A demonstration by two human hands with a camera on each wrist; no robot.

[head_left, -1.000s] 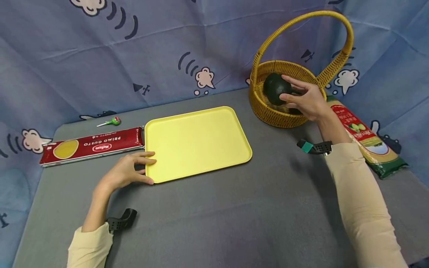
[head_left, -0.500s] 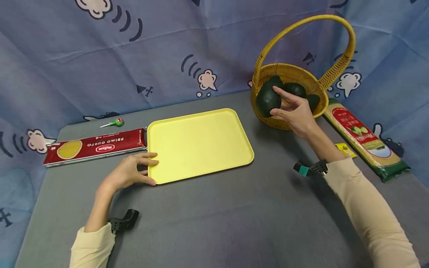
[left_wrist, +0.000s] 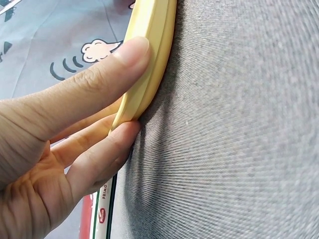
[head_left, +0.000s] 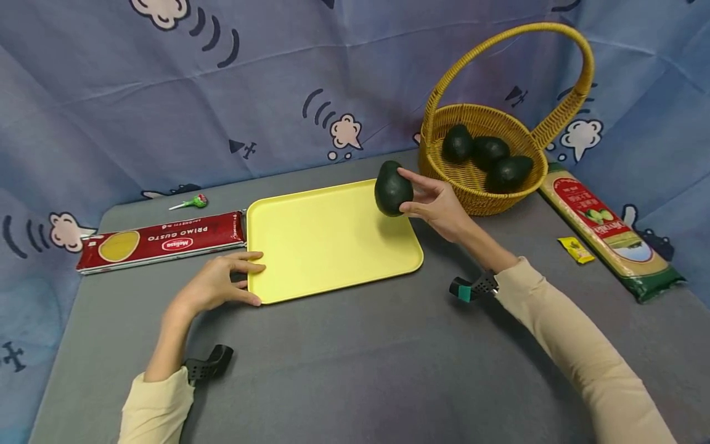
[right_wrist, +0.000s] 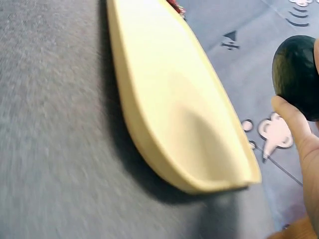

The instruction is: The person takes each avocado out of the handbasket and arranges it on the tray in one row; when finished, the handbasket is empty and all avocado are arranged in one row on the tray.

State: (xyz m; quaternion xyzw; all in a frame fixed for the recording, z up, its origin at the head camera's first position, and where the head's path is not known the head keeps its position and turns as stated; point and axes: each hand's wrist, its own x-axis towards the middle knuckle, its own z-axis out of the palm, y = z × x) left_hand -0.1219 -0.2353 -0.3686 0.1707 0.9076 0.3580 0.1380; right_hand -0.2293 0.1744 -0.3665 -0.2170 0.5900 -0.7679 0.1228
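Note:
My right hand point(head_left: 438, 206) holds a dark green avocado point(head_left: 392, 190) between thumb and fingers, in the air over the right end of the yellow tray point(head_left: 327, 246). That avocado point(right_wrist: 296, 77) also shows at the right edge of the right wrist view. My left hand point(head_left: 216, 282) holds the tray's near left corner. In the left wrist view, its thumb point(left_wrist: 132, 52) lies against the tray's rim point(left_wrist: 159, 55), and its fingertips touch the edge below. Behind my right hand stands a wicker basket point(head_left: 471, 198) with a tall handle, and 3 avocados point(head_left: 490, 152) lie in it.
A red spaghetti pack point(head_left: 166, 242) lies left of the tray, with a green lollipop point(head_left: 195, 201) behind it. Right of the basket lie a long noodle pack point(head_left: 616, 228) and a small yellow packet point(head_left: 577, 250). A patterned cloth point(head_left: 266, 80) hangs behind.
My right hand has lifted the avocado out of the basket and carried it left, over the tray. The small yellow packet has come into sight. My left hand has stayed at the tray's corner.

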